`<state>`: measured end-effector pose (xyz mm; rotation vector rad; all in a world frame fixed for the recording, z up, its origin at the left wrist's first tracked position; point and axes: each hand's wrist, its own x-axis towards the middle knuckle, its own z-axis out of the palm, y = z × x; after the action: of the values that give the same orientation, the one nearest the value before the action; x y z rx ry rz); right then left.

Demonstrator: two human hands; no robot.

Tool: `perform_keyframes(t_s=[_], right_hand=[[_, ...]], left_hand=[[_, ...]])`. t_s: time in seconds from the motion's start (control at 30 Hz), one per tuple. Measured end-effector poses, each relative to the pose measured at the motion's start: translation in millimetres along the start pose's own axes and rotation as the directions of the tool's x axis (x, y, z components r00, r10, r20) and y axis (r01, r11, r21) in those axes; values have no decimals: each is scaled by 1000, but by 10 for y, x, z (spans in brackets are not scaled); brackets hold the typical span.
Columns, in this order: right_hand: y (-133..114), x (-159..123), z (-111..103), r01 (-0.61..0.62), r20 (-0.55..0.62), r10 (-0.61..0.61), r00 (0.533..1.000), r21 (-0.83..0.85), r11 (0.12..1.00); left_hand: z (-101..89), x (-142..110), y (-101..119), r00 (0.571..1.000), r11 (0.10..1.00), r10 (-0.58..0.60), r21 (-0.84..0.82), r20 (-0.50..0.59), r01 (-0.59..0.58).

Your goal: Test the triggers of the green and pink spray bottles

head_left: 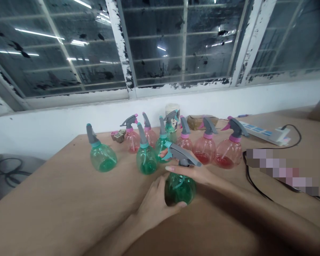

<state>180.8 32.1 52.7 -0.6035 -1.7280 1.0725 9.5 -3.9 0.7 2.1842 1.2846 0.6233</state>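
Observation:
A green spray bottle (182,188) with a grey trigger head and teal nozzle stands in front of me, both hands on it. My left hand (157,199) wraps round the lower body, thumb across the front. Around the neck, just under the trigger head, my right hand (192,172) is closed, its fingers partly hidden behind the head. Beyond them stand other green spray bottles (146,160) and several pink spray bottles (228,153) in a loose group. One more green bottle (103,156) is apart at the left.
Behind the bottles are a white tub (172,110), a brown wrapped packet (202,122) and small blocks (118,135). A white power strip (266,133) with a black cable (296,142) lies at the right, beside a blurred-out object (282,170). The wooden table (56,199) meets a white wall under windows.

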Motion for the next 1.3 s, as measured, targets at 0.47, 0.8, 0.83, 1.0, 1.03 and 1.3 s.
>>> perform_keyframes(t_s=[0.47,0.8,0.83,1.0,1.03,1.3], right_hand=[[85,-29,-15,-40,22,42,999,-89,995],[36,-27,39,0,-70,-11,997,-146,989],[23,-22,40,-8,-79,-4,997,-154,988],[8,-19,59,-81,-153,43,987,-255,963],[12,-23,68,-83,-171,37,985,-270,959],[16,-46,94,-72,-214,-1,977,-332,940]], left_hand=[[-20,10,-5,998,998,60,8,9,-60],[-11,10,-14,999,999,46,16,4,-46],[-10,10,-18,999,999,47,23,8,-47],[-17,12,-23,998,997,70,42,0,-69],[-20,13,-19,997,996,75,39,-1,-75],[-30,21,10,992,992,123,31,15,-123]])
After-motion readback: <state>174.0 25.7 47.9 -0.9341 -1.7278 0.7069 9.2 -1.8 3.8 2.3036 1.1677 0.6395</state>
